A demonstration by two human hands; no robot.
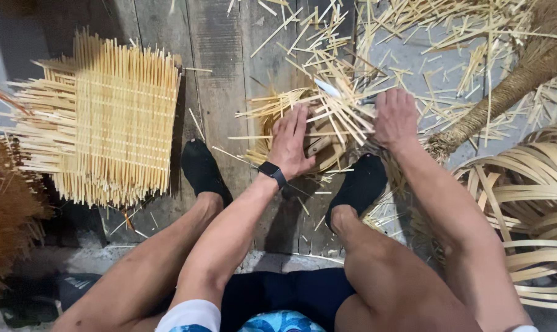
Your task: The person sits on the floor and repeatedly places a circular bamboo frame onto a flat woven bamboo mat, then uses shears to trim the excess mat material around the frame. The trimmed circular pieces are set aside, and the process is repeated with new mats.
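Woven mat of thin bamboo sticks [109, 126] lies far left on wooden floor [220, 74]. Left hand [292, 141] flat, fingers spread, pressing wooden block [320, 146] under loose sticks [327, 114]. Right hand [394, 118] closed around knife [329, 88], blade pointing left over sticks. Coiled bamboo strips [530, 203] far right.

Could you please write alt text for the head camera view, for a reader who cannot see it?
Seen from above, a seated person presses the left hand on a wooden block strewn with thin bamboo splints, while the right hand grips a blade. A stack of woven splint mats lies to the left, coiled bamboo strips to the right.
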